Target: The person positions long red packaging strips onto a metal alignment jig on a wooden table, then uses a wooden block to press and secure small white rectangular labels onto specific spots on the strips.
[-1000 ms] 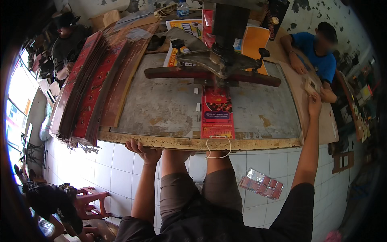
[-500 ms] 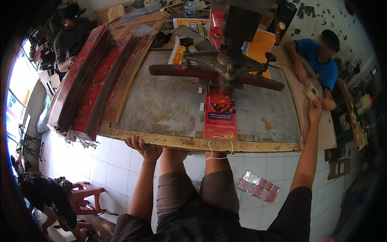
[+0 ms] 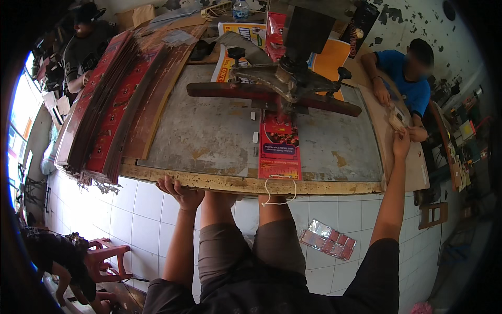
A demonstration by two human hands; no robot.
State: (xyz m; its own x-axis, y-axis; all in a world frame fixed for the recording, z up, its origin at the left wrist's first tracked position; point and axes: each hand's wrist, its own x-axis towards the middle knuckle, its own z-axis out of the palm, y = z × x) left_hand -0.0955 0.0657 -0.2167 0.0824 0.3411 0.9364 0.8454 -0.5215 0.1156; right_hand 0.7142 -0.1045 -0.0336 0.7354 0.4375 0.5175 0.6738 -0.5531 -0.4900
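Head view: our left hand (image 3: 180,192) grips the surface (image 3: 209,180) edge; our right hand (image 3: 401,142) pinches a small pack (image 3: 396,120) beside the red sheet (image 3: 280,146).

2 hands (image 3: 180,192), 1 red printed strip (image 3: 280,146), 1 worktable (image 3: 209,136)

Left hand (image 3: 180,192) curled, fingers bent; right hand (image 3: 401,144) stretched far forward.

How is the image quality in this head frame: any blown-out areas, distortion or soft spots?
Head view: daylight blows out the window at the left rim; fisheye bends the table's front edge and blackens the corners; the red printed sheet and left hand are fairly sharp; the right hand is softer near the rim.
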